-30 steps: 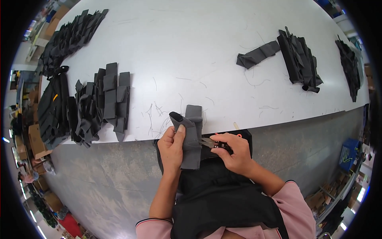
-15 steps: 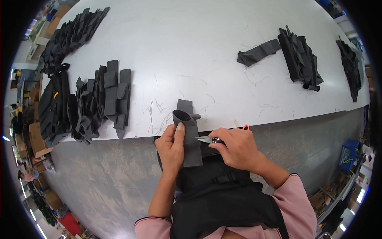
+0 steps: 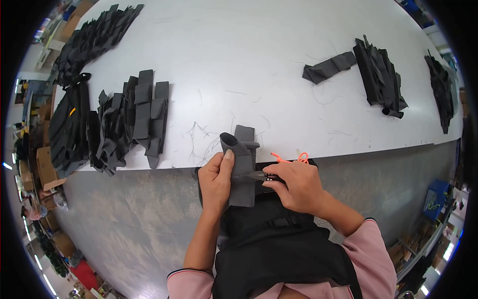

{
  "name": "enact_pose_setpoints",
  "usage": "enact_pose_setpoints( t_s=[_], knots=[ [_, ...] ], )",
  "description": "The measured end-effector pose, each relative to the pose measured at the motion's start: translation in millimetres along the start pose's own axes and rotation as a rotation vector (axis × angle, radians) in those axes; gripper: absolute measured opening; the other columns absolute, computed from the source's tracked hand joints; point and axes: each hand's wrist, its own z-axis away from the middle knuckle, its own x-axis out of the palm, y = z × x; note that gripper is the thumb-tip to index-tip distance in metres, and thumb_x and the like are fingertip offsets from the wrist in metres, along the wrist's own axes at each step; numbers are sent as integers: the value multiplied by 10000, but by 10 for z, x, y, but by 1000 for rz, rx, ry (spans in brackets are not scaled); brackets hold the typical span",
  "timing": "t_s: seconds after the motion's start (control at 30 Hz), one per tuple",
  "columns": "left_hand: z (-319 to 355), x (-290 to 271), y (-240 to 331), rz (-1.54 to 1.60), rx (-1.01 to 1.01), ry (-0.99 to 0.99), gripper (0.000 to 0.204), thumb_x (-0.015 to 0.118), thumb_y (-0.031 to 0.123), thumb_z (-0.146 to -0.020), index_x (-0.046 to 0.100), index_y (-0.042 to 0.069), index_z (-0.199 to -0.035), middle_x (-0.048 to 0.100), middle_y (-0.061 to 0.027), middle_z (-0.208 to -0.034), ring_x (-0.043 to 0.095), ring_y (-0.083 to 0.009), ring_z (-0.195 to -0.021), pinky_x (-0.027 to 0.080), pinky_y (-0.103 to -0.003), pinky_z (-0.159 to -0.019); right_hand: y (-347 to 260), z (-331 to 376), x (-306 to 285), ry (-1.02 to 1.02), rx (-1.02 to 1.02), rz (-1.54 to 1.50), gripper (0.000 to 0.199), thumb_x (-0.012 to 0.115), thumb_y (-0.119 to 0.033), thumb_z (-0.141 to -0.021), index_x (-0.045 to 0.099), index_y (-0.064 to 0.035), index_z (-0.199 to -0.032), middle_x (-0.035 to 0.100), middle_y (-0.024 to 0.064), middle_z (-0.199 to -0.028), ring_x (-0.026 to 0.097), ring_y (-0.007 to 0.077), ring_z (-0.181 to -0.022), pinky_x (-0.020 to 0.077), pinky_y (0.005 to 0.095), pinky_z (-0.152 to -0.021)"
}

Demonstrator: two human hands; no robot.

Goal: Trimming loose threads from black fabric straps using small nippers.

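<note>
My left hand (image 3: 216, 178) grips a dark grey fabric strip (image 3: 241, 164), folded over at its top, held upright at the near edge of the white table (image 3: 249, 60). My right hand (image 3: 296, 184) holds small metal thread snips (image 3: 260, 175) whose tips touch the strip's right edge. An orange cord loop (image 3: 289, 158) shows just above my right hand's knuckles. A black apron covers my lap below both hands.
Piles of dark grey fabric pieces (image 3: 134, 117) lie at the table's left, with more black stacks (image 3: 94, 37) at the far left. Another stack (image 3: 378, 74) and a loose strip (image 3: 328, 67) lie at the right; a further pile (image 3: 440, 87) sits by the right edge. Grey floor below.
The strip has shifted a little up toward the table edge, and my right hand has moved the snips in against its right side. The orange cord loop has come into view.
</note>
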Motion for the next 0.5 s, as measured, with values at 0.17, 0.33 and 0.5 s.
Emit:
enact_pose_setpoints(
  t_s=[0.17, 0.33, 0.5],
  knots=[
    [20, 13, 8, 27, -25, -20, 321, 555, 209, -927, 512, 16, -674, 387, 99, -605, 291, -7, -586, 225, -210, -491, -39, -24, -3, 4, -45, 65, 234, 723, -105, -709, 613, -51, -909, 628, 71, -738, 599, 224, -596, 449, 305, -532],
    [44, 24, 18, 21, -27, -12, 307, 561, 203, -925, 533, 13, -685, 389, 100, -605, 292, -5, -587, 226, -205, -492, -71, -52, -42, -86, -120, 161, 246, 727, -111, -699, 609, -58, -908, 607, 53, -720, 598, 214, -607, 450, 305, -536],
    [53, 23, 23, 10, -7, -18, 299, 563, 202, -924, 548, 4, -701, 398, 99, -610, 298, -3, -593, 231, -201, -494, -5, -35, 13, -65, -114, 80, 245, 727, -118, -705, 598, -57, -903, 599, 44, -708, 592, 211, -602, 445, 309, -534]
  ],
)
